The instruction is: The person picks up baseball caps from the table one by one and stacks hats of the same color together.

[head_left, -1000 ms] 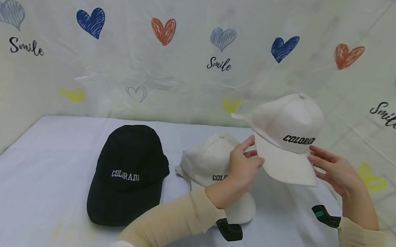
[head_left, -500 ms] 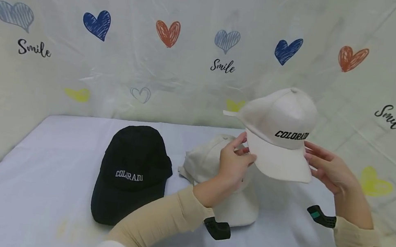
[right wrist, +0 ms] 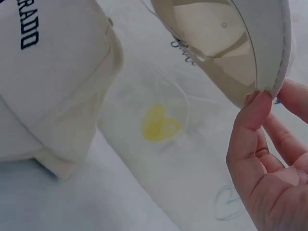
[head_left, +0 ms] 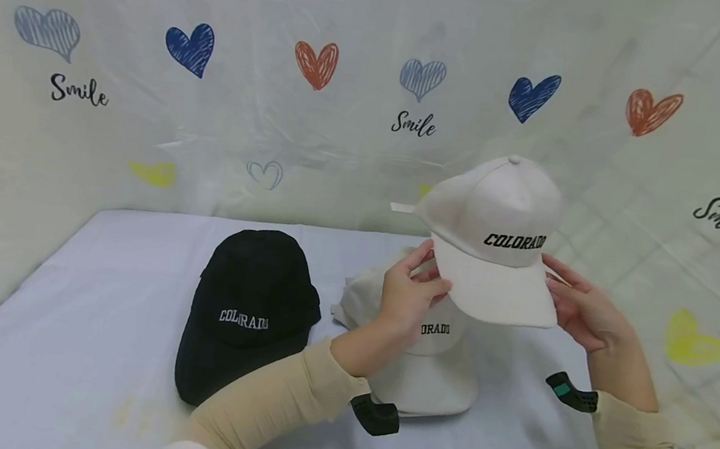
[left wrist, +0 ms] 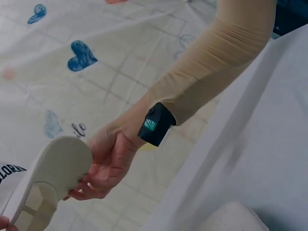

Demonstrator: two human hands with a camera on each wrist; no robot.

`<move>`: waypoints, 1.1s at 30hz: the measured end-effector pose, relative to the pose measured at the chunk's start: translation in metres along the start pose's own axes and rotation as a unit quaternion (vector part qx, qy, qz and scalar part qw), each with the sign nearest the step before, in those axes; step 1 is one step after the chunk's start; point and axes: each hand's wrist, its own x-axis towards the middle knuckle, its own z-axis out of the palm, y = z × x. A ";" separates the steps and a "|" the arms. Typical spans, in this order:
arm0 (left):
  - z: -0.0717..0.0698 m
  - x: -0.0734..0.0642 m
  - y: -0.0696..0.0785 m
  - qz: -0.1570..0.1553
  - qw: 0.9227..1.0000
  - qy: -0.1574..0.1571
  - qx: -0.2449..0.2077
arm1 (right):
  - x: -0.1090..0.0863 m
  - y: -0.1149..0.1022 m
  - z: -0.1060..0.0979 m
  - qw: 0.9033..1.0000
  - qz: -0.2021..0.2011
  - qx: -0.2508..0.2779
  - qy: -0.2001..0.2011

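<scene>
A white baseball cap (head_left: 503,212) with COLORADO in black letters hangs above the table, its brim facing forward and its strap pointing left. My left hand (head_left: 407,294) pinches the left edge of the brim between thumb and fingers. On the opposite side my right hand (head_left: 586,305) pinches the brim's other edge; the right wrist view shows its thumb (right wrist: 260,108) against the brim's underside. A cream baseball cap (head_left: 427,390) rests on the table below, partly hidden behind my left hand and forearm. Left of it lies a black baseball cap (head_left: 253,294) with white lettering.
A white cloth covers the table (head_left: 83,340). Behind it hangs a pale sheet (head_left: 360,0) printed with hearts and the word Smile, which also runs along the right side. Each wrist carries a small black device (head_left: 377,415).
Both hands have carried the white cap a little to the left, holding the brim the same way. The head view has shifted slightly; the other two caps stay on the table.
</scene>
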 end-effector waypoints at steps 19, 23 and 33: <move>-0.042 -0.005 0.020 0.006 0.999 -0.015 -0.032 | 0.028 0.026 0.026 0.997 0.016 0.057 -0.045; -0.049 -0.007 0.022 -0.004 1.000 -0.008 -0.030 | 0.032 0.030 0.029 0.997 0.018 0.053 -0.047; -0.068 -0.011 0.022 -0.015 1.000 0.003 -0.022 | 0.038 0.041 0.034 0.999 0.035 0.019 -0.037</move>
